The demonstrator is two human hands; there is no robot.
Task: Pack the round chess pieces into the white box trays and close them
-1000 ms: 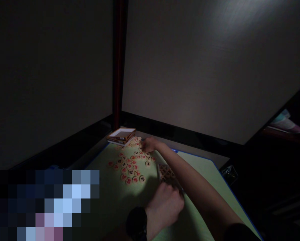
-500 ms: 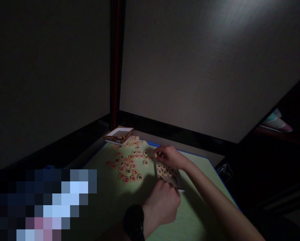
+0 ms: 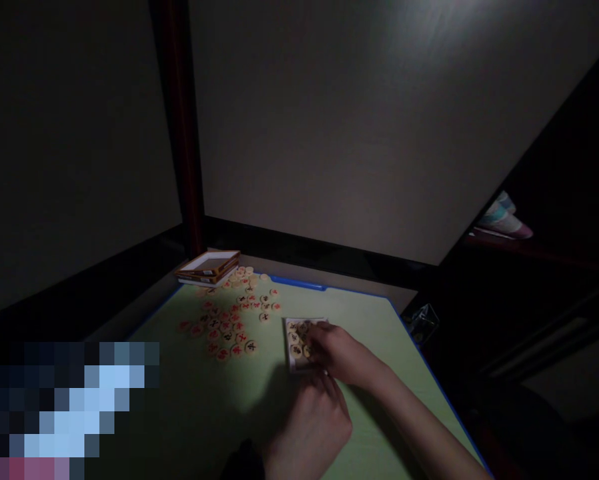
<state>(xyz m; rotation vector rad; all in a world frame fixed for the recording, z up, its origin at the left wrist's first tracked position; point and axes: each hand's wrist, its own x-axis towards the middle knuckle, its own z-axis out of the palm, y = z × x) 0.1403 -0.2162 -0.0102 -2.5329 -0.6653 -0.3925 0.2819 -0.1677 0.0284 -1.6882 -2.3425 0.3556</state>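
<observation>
A small white-edged box (image 3: 288,343) lies on the green table, with round Chinese chess pieces (image 3: 295,351) laid in rows inside. My right hand (image 3: 342,353) reaches over its right part, fingers pinched down among the pieces; the fingertips and whatever is between them are mostly hidden. At the near edge of the box my left hand (image 3: 317,413) is curled, its fingertips against the rim; a dark band is on the wrist. Left of the box, loose chess pieces (image 3: 237,327) with red and black characters are scattered face up.
Shallow brown box parts (image 3: 209,267) are stacked at the table's far left corner, with pale pieces beside them. The green table (image 3: 364,313) has a blue rim and stands close to grey panels (image 3: 319,133). A pixelated patch covers the lower left.
My right hand has moved from the box's far left corner, where it pinched a piece, down over the box. My left hand stays at the near edge. The view has turned slightly right.
</observation>
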